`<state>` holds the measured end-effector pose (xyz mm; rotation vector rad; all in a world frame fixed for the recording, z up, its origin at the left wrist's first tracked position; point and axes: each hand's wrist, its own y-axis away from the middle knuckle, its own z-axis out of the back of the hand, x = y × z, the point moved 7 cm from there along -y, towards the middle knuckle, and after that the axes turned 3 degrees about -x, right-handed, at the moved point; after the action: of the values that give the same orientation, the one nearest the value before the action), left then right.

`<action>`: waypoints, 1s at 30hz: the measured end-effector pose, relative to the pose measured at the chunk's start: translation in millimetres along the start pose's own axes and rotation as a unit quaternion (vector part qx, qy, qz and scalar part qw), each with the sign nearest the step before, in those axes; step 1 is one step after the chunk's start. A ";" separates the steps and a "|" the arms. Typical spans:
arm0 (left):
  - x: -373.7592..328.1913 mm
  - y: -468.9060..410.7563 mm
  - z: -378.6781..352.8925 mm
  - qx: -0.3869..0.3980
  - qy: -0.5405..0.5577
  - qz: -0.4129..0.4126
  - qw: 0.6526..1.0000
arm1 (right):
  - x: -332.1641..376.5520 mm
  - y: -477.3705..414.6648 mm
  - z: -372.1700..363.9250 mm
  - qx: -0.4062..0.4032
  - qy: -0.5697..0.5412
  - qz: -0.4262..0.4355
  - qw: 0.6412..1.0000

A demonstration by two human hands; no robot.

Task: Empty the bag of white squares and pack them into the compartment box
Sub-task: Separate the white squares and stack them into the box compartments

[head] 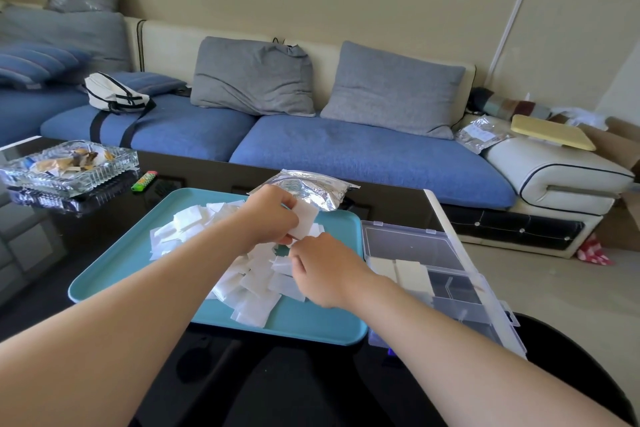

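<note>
Step in hand: gathering squares into a stack; emptying looks done, since the foil bag [311, 189] lies slack at the tray's far edge. The white squares [256, 284] sit in a loose heap on the teal tray [114, 274]. The compartment box [446, 291] is just right of the tray, lid open; two packed stacks [405, 274] stand in one compartment, the rest too clear to read.

Left hand [273, 215] above the heap; fingers curled and clamped on a held stack [306, 218] of squares. Right hand [325, 270] low over the heap, thumb and forefinger at the lower edge of the held stack; whether they pinch a square cannot be told.

Judgement: task partway; most squares lie on the tray. The next move calls for squaring the stack's edges, then carrying it right and lowering it on edge beside the packed stacks; a slack grip would let it fan out.
</note>
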<state>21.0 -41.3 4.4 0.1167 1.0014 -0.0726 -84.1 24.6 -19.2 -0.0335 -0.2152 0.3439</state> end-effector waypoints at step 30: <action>-25.8 17.5 -12.6 0.064 0.072 -0.025 0.995 | -71.9 17.4 53.7 -0.175 -0.418 -0.229 0.862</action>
<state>-1.4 -22.1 20.6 0.2165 1.1437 -0.1766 -167.4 16.4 17.4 -0.1915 -1.1329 -0.1876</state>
